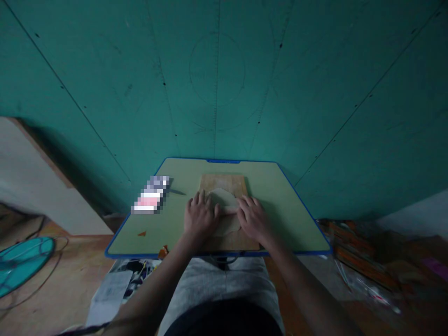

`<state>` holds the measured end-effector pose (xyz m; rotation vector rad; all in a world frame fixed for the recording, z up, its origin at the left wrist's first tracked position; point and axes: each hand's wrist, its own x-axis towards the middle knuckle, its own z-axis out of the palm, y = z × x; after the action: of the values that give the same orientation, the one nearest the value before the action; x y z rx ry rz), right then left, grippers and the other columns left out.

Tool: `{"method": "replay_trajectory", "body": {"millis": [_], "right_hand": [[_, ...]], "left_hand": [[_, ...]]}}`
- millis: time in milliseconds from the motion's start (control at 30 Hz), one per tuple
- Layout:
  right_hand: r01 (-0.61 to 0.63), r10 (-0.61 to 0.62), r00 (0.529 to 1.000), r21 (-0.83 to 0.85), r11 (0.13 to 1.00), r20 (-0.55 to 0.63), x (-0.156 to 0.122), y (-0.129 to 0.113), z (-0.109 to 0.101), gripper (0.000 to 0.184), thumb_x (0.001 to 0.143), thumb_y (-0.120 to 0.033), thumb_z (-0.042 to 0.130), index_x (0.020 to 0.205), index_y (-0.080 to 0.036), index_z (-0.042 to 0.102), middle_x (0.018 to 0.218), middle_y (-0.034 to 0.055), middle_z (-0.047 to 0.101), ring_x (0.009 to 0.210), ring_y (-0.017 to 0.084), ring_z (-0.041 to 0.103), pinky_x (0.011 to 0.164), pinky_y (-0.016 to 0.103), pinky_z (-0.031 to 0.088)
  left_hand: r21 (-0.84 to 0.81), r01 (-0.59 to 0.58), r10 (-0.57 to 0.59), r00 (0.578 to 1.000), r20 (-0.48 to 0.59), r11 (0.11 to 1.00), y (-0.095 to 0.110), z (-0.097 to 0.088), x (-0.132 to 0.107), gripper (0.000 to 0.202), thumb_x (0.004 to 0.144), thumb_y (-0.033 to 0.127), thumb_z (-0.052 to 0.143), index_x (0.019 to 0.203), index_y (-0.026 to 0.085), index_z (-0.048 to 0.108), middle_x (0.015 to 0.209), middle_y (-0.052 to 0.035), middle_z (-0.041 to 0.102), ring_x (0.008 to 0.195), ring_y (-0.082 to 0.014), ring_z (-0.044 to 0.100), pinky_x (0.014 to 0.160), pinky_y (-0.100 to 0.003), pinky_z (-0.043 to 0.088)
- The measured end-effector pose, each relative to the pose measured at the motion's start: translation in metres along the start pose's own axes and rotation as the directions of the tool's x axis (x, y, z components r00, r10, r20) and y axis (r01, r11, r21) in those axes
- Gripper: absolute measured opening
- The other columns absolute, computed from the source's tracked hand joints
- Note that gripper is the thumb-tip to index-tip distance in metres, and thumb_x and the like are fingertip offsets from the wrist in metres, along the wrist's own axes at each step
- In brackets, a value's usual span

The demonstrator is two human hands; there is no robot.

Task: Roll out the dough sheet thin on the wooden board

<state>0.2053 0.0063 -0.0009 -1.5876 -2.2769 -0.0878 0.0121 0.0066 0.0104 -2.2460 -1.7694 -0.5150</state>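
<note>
A pale flat round of dough lies on a wooden board in the middle of a small green table with a blue rim. My left hand rests flat on the dough's left side, fingers stretched forward. My right hand lies flat on its right side, fingers pointing left and forward. Both hands press down on the dough and hold nothing.
A blurred-out packet lies on the table's left part, with a thin dark tool beside it. Small orange scraps sit near the front left edge. A teal fan lies on the floor at left, clutter at right.
</note>
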Motion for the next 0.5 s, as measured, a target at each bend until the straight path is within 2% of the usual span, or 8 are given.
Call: {"method": "replay_trajectory", "body": {"millis": [133,300,400,500], "right_hand": [[0.039,-0.037,0.998,0.034,0.999,-0.047,-0.023,-0.001,0.001,0.045,0.097,-0.021,0.035,0.137,-0.011,0.055,0.14,0.015,0.057,0.13,0.027,0.047,0.11,0.046,0.04],[0.071,-0.065,0.994,0.077,0.994,-0.082,-0.051,-0.003,-0.002,0.052,0.091,-0.016,0.038,0.142,-0.01,0.049,0.146,0.0152,0.051,0.139,0.028,0.038,0.115,0.049,0.038],[0.083,-0.076,0.994,0.093,0.992,-0.074,-0.064,-0.005,-0.005,0.058,0.088,-0.014,0.04,0.145,-0.009,0.045,0.151,0.0153,0.045,0.145,0.029,0.03,0.117,0.051,0.035],[0.054,-0.048,0.997,0.103,0.993,-0.055,-0.073,-0.008,-0.009,0.056,0.091,-0.016,0.038,0.147,-0.011,0.044,0.153,0.0142,0.043,0.147,0.027,0.028,0.118,0.051,0.033]], "left_hand": [[-0.002,-0.091,0.091,0.995,-0.04,0.996,-0.001,0.0,-0.018,0.048,0.099,0.04,0.041,0.127,0.006,0.061,0.14,-0.0234,0.057,0.131,-0.0366,0.052,0.103,-0.049,0.043],[0.02,-0.153,0.154,0.985,-0.082,0.988,0.0,0.0,-0.045,0.059,0.099,0.043,0.038,0.132,-0.004,0.053,0.138,-0.0298,0.056,0.128,-0.0384,0.055,0.105,-0.05,0.044],[0.016,-0.173,0.174,0.981,-0.09,0.985,0.002,-0.003,-0.058,0.059,0.099,0.042,0.039,0.134,-0.004,0.052,0.139,-0.0287,0.056,0.131,-0.0381,0.053,0.108,-0.05,0.043],[-0.009,-0.168,0.167,0.984,-0.059,0.986,0.004,-0.008,-0.068,0.057,0.098,0.04,0.041,0.136,-0.001,0.051,0.141,-0.0268,0.055,0.133,-0.0374,0.051,0.11,-0.052,0.042]]}}
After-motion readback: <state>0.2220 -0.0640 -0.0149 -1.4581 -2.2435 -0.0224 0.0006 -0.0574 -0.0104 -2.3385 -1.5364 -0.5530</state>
